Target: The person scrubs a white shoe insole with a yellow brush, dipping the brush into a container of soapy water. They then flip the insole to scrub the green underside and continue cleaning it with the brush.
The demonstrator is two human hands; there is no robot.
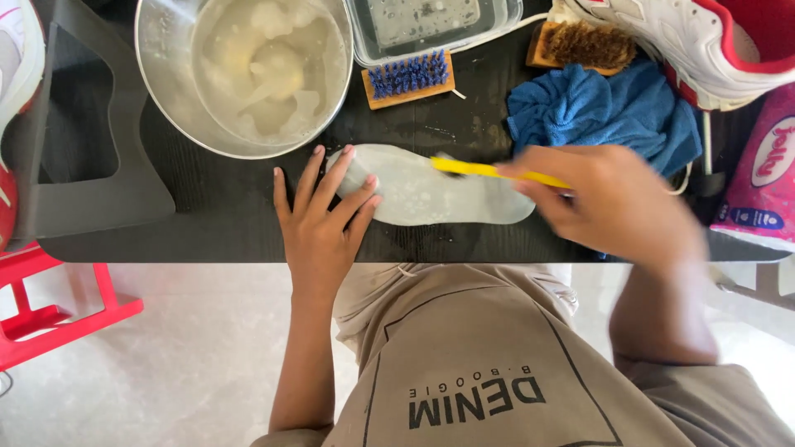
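Observation:
A pale grey shoe insole [431, 192] lies flat on the black table [207, 207]. My left hand [323, 215] rests on its left end, fingers spread and pressing it down. My right hand [609, 203], blurred by motion, grips a slim yellow-handled brush [489, 171] whose head touches the middle of the insole.
A metal bowl [166, 74] of soapy water stands at the back left. Behind the insole are a blue-bristled brush [408, 77], a clear plastic tub [431, 25], a brown-bristled brush [584, 45], a blue cloth [609, 112], a white and red sneaker [704, 45] and a pink packet [766, 178]. A red frame [50, 314] stands on the floor.

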